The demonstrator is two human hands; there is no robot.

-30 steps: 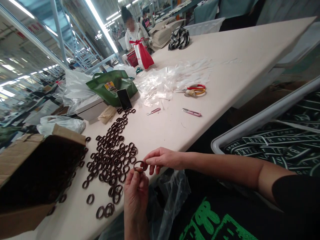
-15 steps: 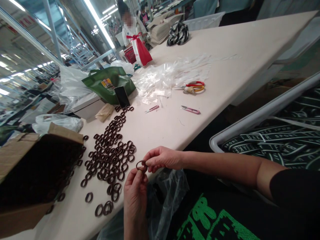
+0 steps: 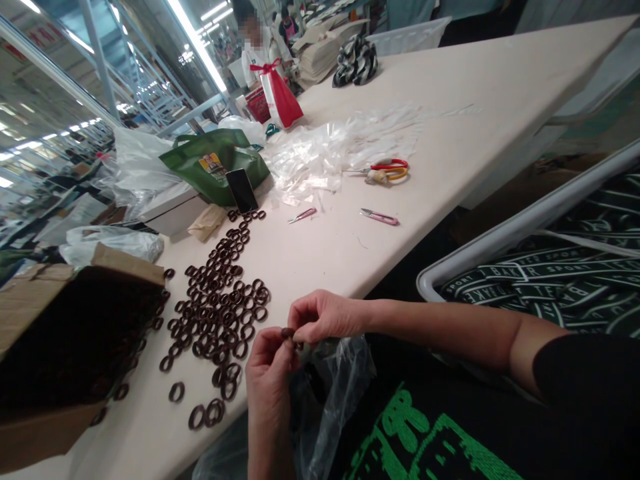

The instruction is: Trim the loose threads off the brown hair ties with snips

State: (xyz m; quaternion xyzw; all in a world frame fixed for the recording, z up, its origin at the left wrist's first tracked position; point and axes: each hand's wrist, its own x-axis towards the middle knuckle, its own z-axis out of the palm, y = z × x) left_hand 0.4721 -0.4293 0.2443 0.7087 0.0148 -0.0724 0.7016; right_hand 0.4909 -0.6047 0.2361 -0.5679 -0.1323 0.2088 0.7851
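Between the fingertips of both hands is a small dark brown ring-shaped band (image 3: 287,333), mostly covered by the fingers. My left hand (image 3: 270,360) pinches it from the near side, thumb upward. My right hand (image 3: 323,319) grips its other side with thumb and forefinger. Both hands are over the table's front edge, above a clear plastic bag (image 3: 345,380). To their left, a spread-out heap of similar brown bands (image 3: 225,313) lies on the pale table (image 3: 300,260). What the bands are made of, I cannot tell.
A cardboard box (image 3: 133,267) lies open at left. Two pink thread snips (image 3: 383,217) and red-and-yellow scissors (image 3: 390,172) rest beyond the hands. A phone (image 3: 242,190) leans on a green bag (image 3: 200,160). At right stands a white bin (image 3: 435,273) of printed straps. A person (image 3: 257,53) is at the far end.
The band stood open as a visible loop between my fingers; now it looks squeezed together and mostly covered. Both hands stay nearly in place, and the view has shifted slightly.
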